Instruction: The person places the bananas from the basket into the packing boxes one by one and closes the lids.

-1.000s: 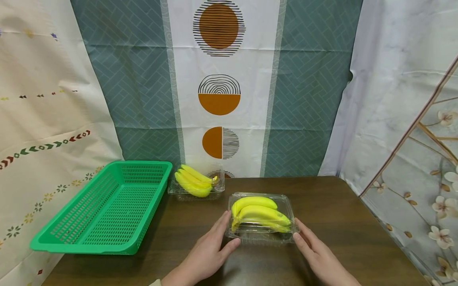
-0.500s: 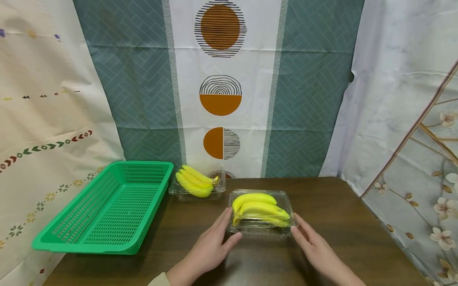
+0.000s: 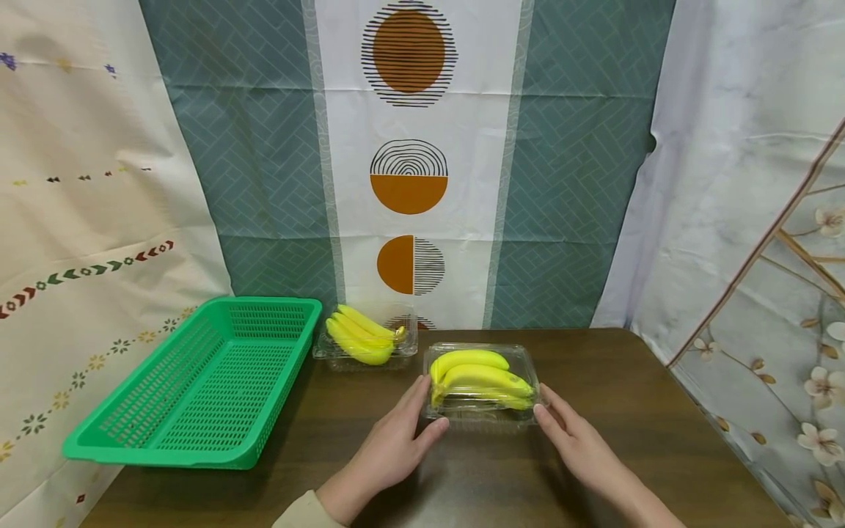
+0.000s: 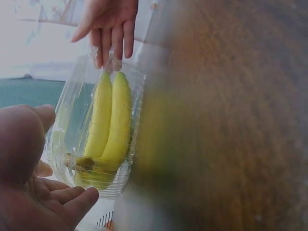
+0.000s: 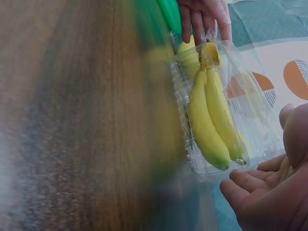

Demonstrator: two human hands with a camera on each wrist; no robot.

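A clear plastic clamshell box (image 3: 482, 416) with several bananas (image 3: 485, 378) inside lies on the dark wooden table, between my two hands. My left hand (image 3: 392, 436) has its straight fingertips at the box's left side, thumb apart near the front corner. At the right side, my right hand (image 3: 581, 440) touches the box with extended fingers. Both wrist views show the fingers relaxed along the ends of the box, not curled round it; the left wrist view shows the bananas (image 4: 108, 120) through the clear lid.
A green slotted basket (image 3: 254, 440) stands on the table's left side. Behind and left of the near box sits a second clear box (image 3: 405, 345) of bananas, close to the patterned cloth backdrop (image 3: 568, 220). A floral cloth (image 3: 746, 293) hangs along the right.
The near box has slid a little away from me across the table, both hands moving along at its sides. The basket and the other box have stayed put; the head view has shifted slightly.
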